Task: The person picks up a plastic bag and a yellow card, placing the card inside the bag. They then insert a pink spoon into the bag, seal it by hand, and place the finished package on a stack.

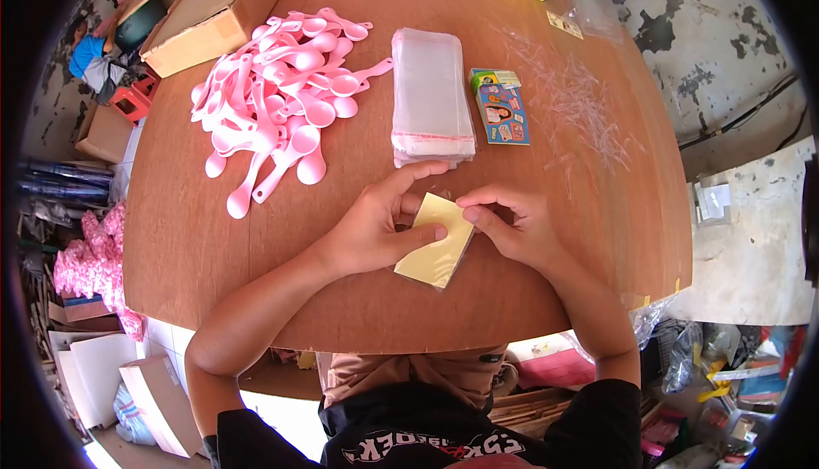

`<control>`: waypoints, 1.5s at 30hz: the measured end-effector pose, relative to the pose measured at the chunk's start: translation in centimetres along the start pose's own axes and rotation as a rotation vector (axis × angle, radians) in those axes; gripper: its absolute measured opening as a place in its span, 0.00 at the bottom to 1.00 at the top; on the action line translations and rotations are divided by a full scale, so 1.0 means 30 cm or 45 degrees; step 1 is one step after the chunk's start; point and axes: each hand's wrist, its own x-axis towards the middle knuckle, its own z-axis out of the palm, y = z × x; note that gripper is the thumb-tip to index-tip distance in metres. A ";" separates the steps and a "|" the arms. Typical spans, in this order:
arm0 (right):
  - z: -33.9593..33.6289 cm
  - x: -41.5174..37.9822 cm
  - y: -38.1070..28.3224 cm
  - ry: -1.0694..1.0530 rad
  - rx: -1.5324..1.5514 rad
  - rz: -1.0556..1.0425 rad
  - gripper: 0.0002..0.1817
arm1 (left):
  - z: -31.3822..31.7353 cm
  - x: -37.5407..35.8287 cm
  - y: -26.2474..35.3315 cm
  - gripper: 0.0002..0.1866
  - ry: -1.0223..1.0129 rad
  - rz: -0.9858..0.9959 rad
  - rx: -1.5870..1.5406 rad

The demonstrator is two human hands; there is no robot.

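Step in hand: you appear to be handling the clear film around the yellow card [437, 260], working at its right edge.
Yellow card: just in front of you at the centre, tilted with its top toward 11 o'clock; film shows past its lower edge.
Left hand [375, 226]: comes in from 8 o'clock; your thumb presses on the card's face with fingers behind it, clamping it.
Right hand [520, 226]: comes in from 4 o'clock; your thumb and index finger pinch the film-covered card near its upper right corner. You cannot tell here whether they catch card or film alone.
Next move calls for: likely a steady left thumb and a light right pinch, so the film doesn't crease.
Clear sleeves [431, 85]: stacked at 12 o'clock.
Picture pack [503, 119]: 1 o'clock, beside the sleeves.
Pink spoons [281, 85]: heaped between 10 and 11 o'clock.
Clear strips [589, 111]: scattered between 1 and 2 o'clock.
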 end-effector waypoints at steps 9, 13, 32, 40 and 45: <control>-0.045 0.022 -0.002 0.320 0.307 0.171 0.09 | 0.006 0.003 0.029 0.35 0.031 -0.104 -0.095; -0.032 0.024 -0.021 0.209 0.448 0.349 0.09 | 0.010 0.004 0.012 0.35 0.046 -0.036 -0.110; -0.019 0.021 0.014 0.104 0.380 0.188 0.07 | 0.012 0.001 -0.004 0.34 0.059 0.012 -0.058; -0.025 0.025 0.021 0.053 0.275 0.091 0.05 | 0.008 -0.002 -0.009 0.34 0.042 0.024 -0.036; -0.023 0.024 0.025 0.064 0.266 0.071 0.05 | 0.007 -0.005 -0.004 0.35 0.013 -0.004 0.053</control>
